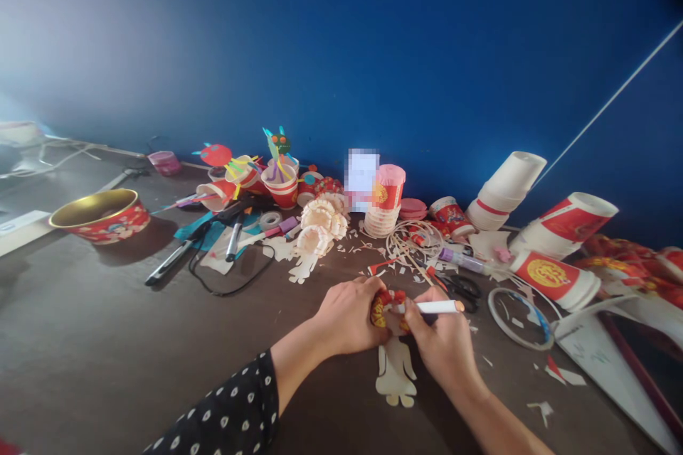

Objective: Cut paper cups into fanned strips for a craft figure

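Note:
My left hand [349,316] holds down a paper doll cutout [395,370], its fingers closed around the red and gold upper part. The pale body, with arms and two small feet, lies flat on the dark table [213,355] toward me. Pinched in my right hand [445,330] is a white marker [435,307] with an orange end, held nearly level. Its tip points left at the upper part of the cutout; whether it touches is hidden by my fingers.
Beyond my hands lie paper scraps, black scissors [463,289], a purple glue stick [462,260] and a white ring [520,318]. Stacked paper cups [506,192] stand at the back right. A red bowl [104,217], a utility knife [176,259] and a black cord [229,291] are left.

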Available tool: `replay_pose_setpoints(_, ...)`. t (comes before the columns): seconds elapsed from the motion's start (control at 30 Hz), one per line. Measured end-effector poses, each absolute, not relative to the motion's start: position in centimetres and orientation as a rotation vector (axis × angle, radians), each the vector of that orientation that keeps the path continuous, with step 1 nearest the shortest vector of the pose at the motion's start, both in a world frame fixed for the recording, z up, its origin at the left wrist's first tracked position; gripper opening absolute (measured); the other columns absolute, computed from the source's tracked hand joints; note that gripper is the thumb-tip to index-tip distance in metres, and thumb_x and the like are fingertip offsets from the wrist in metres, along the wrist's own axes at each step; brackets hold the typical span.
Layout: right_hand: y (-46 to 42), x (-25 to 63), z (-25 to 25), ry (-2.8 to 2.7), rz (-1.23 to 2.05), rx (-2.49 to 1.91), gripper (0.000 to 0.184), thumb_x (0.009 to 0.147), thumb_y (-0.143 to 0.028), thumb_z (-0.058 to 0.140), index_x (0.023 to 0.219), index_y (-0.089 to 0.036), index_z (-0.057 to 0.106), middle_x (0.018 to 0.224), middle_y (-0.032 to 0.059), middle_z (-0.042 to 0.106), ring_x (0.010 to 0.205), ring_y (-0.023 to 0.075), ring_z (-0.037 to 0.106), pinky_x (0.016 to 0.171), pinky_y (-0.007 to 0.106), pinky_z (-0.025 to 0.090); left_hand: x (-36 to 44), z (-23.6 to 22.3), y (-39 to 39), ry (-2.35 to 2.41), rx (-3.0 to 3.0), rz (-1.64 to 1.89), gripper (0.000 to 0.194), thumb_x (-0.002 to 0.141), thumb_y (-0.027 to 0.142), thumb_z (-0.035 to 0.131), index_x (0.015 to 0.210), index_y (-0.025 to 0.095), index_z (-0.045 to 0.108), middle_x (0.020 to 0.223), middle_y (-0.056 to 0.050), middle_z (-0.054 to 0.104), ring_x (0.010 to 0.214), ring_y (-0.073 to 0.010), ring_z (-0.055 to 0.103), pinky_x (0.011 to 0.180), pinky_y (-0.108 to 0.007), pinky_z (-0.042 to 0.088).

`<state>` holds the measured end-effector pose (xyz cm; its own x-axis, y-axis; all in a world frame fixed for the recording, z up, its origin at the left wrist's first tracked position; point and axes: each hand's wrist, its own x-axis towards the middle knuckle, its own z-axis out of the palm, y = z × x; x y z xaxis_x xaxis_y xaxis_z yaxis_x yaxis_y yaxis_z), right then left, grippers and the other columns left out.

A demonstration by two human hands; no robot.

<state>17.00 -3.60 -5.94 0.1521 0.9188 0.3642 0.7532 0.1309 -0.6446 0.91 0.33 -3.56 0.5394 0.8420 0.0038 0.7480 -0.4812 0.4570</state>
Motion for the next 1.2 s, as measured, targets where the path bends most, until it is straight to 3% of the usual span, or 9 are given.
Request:
replay_pose_setpoints(0.47, -4.06, 16.74, -5.21, -1.509, 0.161, -1.523, 0.022, 0.077, -0.033, 0.051, 0.060, -0.020, 0.044, 0.046, -0.0052, 0.047, 0.041, 0.0103, 0.043, 0.041, 0.020, 0.035, 0.84, -3.51, 0.21, 1.310, 2.358, 0.317, 0.041, 0.057, 0.039, 0.060, 0.093, 0.025, 0.046, 0.091, -0.001, 0.058, 0.083, -0.0208, 0.057, 0.069, -0.030, 0.041)
replay_pose_setpoints(1.2, -3.83, 16.84, -5.78, -1.648, 0.283, -1.593, 0.023, 0.078, -0.035, 0.049, 0.061, -0.020, 0.046, 0.050, -0.0016, 0.056, 0.046, 0.0132, 0.051, 0.044, 0.022, 0.036, 0.96, -3.30, 0.16, 1.304, 2.387, 0.291, 0.040, 0.059, 0.040, 0.058, 0.093, 0.025, 0.044, 0.092, -0.001, 0.058, 0.083, -0.0217, 0.057, 0.069, -0.030, 0.041)
